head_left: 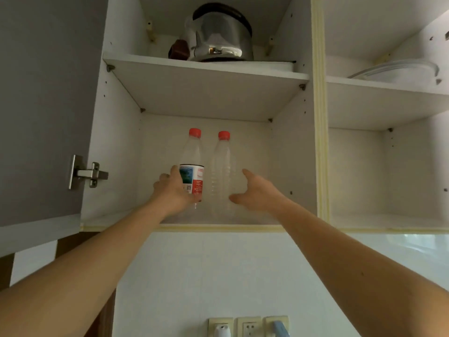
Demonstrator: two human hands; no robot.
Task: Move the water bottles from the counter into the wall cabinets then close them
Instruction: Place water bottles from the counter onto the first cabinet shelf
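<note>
Clear thin plastic, both bottles are standing upright side by side on the cabinet's lower shelf (255, 221). The left hand (173, 190) is gripping the labelled bottle (193, 166); the right hand (255, 193) is hovering open beside the unlabelled bottle (222, 171). They look light and crushable, so holding mid-body seems best.

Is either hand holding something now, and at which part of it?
The left hand grips the labelled bottle at its lower body, around the label. The right hand is open beside the unlabelled bottle and holds nothing.
</note>
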